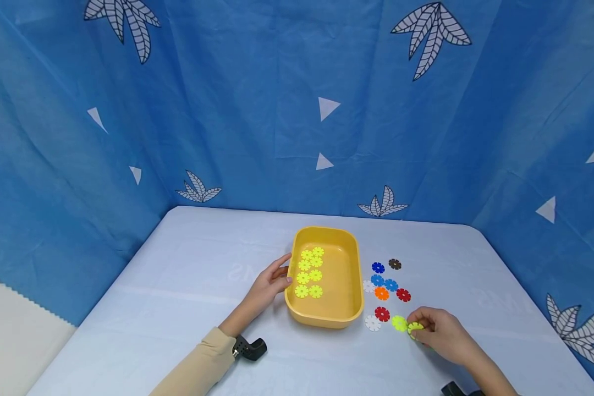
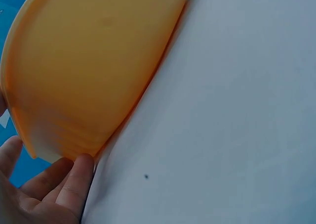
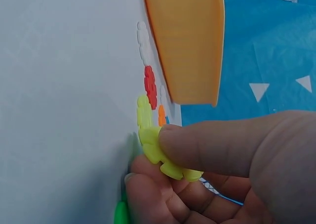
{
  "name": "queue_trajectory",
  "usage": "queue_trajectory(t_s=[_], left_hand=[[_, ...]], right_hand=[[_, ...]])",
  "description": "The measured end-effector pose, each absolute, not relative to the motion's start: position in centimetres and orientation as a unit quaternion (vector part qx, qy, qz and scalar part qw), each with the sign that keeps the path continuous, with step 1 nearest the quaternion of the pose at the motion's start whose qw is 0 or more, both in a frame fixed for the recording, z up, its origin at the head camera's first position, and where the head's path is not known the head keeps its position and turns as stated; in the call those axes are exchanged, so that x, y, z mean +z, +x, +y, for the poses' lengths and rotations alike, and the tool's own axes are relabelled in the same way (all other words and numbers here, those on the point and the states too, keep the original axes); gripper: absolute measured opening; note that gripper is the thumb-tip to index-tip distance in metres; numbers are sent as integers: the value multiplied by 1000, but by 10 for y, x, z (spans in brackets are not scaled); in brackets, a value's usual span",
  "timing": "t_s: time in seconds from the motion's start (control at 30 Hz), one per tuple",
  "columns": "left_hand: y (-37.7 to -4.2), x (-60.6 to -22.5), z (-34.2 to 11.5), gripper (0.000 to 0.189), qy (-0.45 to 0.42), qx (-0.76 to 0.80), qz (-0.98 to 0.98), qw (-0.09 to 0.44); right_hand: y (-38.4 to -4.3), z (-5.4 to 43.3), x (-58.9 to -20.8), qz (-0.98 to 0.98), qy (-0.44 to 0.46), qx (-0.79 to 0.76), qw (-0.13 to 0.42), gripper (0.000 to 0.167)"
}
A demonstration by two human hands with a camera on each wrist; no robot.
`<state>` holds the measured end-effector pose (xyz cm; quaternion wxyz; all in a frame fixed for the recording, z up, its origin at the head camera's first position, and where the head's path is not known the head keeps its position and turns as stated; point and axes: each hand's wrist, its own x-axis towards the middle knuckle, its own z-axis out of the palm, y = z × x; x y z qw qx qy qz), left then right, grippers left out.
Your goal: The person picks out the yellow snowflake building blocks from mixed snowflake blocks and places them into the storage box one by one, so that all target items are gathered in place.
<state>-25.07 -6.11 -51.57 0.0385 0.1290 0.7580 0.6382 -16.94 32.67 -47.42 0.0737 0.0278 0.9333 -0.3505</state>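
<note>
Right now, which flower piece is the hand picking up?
The yellow-green flower piece pinched in the right hand. The other loose pieces lie flat on the table, untouched.

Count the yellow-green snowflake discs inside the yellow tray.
6, in two columns of three along the left side of the yellow tray: discs. Overlaps may hide more.

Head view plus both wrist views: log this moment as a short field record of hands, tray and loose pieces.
left hand: left hand open, fingers resting on the yellow plastic tray wall
right hand: right hand pinches a yellow-green plastic flower disc in its grip
tray contents: six yellow-green discs
table: white table with loose coloured flower discs right of the tray
</note>
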Motion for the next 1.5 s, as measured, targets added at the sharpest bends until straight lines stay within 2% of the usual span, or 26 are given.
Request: queue_trajectory(t_s=[0.57,0.87,1.13,1.5], left_hand=[[-252,-516,-59,64,128,638,759,36],[-251,-519,-61,64,124,638,759,36],[-249,-518,-59,64,122,640,757,37],[-249,-516,-60,64,130,636,760,32]], right_hand=[[-177,341,-465,907,49,-405,105,24],[-197,340,-437,890,-5,-445,98,35],[-225,319,-409,891,-26,-444,93,37],[-271,260,-387,868,-53,-481,113,34]])
